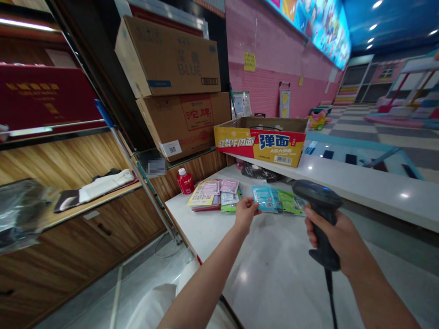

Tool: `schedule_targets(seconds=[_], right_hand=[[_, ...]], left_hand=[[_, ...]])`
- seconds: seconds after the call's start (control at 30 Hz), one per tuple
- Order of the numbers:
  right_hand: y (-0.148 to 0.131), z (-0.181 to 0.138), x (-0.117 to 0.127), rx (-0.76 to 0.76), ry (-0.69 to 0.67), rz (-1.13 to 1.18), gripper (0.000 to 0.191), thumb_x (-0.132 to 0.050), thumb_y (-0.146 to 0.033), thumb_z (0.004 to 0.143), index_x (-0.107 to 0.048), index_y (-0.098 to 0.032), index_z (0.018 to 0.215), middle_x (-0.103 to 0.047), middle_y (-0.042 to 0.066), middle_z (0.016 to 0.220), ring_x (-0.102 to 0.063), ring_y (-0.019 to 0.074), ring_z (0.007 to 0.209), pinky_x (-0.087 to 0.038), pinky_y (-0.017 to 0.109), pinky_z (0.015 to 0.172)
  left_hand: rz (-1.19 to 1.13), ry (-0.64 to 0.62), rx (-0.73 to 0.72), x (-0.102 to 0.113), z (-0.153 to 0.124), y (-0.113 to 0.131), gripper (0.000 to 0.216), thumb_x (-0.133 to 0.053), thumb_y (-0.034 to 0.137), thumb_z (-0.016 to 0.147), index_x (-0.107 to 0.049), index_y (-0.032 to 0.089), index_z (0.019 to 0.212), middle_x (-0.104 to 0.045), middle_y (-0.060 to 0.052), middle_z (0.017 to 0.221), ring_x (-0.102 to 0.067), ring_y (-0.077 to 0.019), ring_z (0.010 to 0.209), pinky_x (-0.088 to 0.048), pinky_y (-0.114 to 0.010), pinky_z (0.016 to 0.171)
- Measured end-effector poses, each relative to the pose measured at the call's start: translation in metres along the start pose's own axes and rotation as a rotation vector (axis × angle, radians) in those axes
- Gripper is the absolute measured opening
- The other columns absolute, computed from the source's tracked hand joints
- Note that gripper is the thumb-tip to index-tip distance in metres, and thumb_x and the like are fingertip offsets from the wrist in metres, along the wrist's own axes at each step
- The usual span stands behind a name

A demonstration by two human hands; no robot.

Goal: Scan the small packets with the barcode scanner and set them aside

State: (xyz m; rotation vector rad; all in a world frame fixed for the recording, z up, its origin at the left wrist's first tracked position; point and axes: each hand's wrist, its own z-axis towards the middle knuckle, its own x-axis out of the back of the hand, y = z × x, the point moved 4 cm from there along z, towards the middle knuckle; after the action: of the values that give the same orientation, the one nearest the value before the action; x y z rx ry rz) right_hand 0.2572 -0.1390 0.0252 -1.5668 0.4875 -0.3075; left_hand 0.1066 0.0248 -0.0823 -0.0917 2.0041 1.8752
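My right hand [343, 237] is wrapped round the grip of a black barcode scanner [320, 201], its cable hanging down towards me. The scanner's head is held above the white counter [274, 256], near the packets. With finger and thumb, my left hand [247, 212] pinches the lower left edge of a blue packet [264, 197]. Just right of it lies a green packet [290, 202], its right end close to the scanner. Left of my left hand, pink packets [229, 186] and a white-and-green packet [229, 198] rest beside a yellow printed sheet [202, 195].
A red bottle [185, 181] stands at the counter's left corner. An open noodle carton [262, 141] sits on the raised ledge [370, 183], with a black plastic bag [259, 172] below it. Two stacked cardboard boxes [185, 123] rise at the back left.
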Motion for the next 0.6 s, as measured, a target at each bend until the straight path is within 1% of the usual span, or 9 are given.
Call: schedule_targets(seconds=[0.07,0.13,0.2,0.3,0.4,0.5,0.6], right_hand=[[-0.003,0.002,0.006,0.01,0.031,-0.002,0.043,-0.079,-0.049,0.062,-0.056,-0.02,0.082,-0.056,-0.005,0.051,-0.046,0.01,0.036,-0.04,0.021,0.032],[-0.004,0.003,0.01,0.01,0.044,-0.007,0.042,-0.079,-0.05,0.062,-0.055,-0.02,0.08,-0.056,-0.005,0.051,-0.046,0.0103,0.036,-0.04,0.022,0.032],[-0.003,0.005,0.011,0.009,0.049,0.005,0.042,-0.079,-0.05,0.061,-0.055,-0.02,0.078,-0.056,-0.005,0.051,-0.046,0.0101,0.036,-0.039,0.022,0.032],[-0.002,0.007,0.011,0.004,0.048,0.03,0.042,-0.079,-0.05,0.061,-0.055,-0.02,0.078,-0.055,-0.005,0.05,-0.045,0.0092,0.035,-0.038,0.021,0.031],[-0.002,0.007,0.011,-0.009,0.046,0.034,0.043,-0.08,-0.05,0.061,-0.056,-0.02,0.08,-0.056,-0.005,0.05,-0.046,0.009,0.034,-0.039,0.02,0.031],[-0.002,0.008,0.012,-0.017,0.03,0.043,0.044,-0.081,-0.049,0.059,-0.056,-0.019,0.08,-0.056,-0.005,0.05,-0.047,0.0092,0.034,-0.04,0.02,0.032],[-0.003,0.009,0.012,-0.011,0.025,0.059,0.044,-0.081,-0.049,0.059,-0.056,-0.02,0.079,-0.056,-0.006,0.049,-0.047,0.0091,0.034,-0.04,0.021,0.032]], left_hand=[[0.021,-0.053,0.04,-0.021,0.013,-0.003,0.019,-0.074,0.019,0.066,-0.066,0.011,0.081,-0.068,-0.003,0.072,-0.063,-0.0105,0.061,-0.056,-0.025,0.061],[0.06,-0.074,0.08,-0.039,0.026,-0.007,0.013,-0.071,0.014,0.068,-0.065,0.012,0.078,-0.067,-0.003,0.069,-0.062,-0.0105,0.06,-0.056,-0.026,0.062],[0.113,-0.067,0.111,-0.054,0.036,-0.012,0.01,-0.07,0.013,0.068,-0.064,0.012,0.075,-0.065,-0.001,0.066,-0.061,-0.0105,0.058,-0.056,-0.027,0.063],[0.172,-0.032,0.121,-0.069,0.046,-0.021,0.014,-0.073,0.012,0.064,-0.059,0.013,0.069,-0.058,0.003,0.058,-0.058,-0.0109,0.054,-0.056,-0.031,0.062],[0.269,0.009,0.095,-0.074,0.047,-0.029,0.016,-0.072,0.01,0.062,-0.057,0.014,0.067,-0.053,0.005,0.054,-0.056,-0.0113,0.05,-0.054,-0.031,0.059],[0.587,0.052,-0.025,-0.07,0.04,-0.026,0.014,-0.07,0.01,0.064,-0.06,0.016,0.073,-0.058,0.002,0.062,-0.059,-0.0139,0.056,-0.051,-0.029,0.06],[0.923,0.082,-0.172,-0.068,0.032,-0.016,0.014,-0.072,0.017,0.067,-0.063,0.018,0.078,-0.064,-0.002,0.073,-0.063,-0.0185,0.073,-0.048,-0.03,0.069]])
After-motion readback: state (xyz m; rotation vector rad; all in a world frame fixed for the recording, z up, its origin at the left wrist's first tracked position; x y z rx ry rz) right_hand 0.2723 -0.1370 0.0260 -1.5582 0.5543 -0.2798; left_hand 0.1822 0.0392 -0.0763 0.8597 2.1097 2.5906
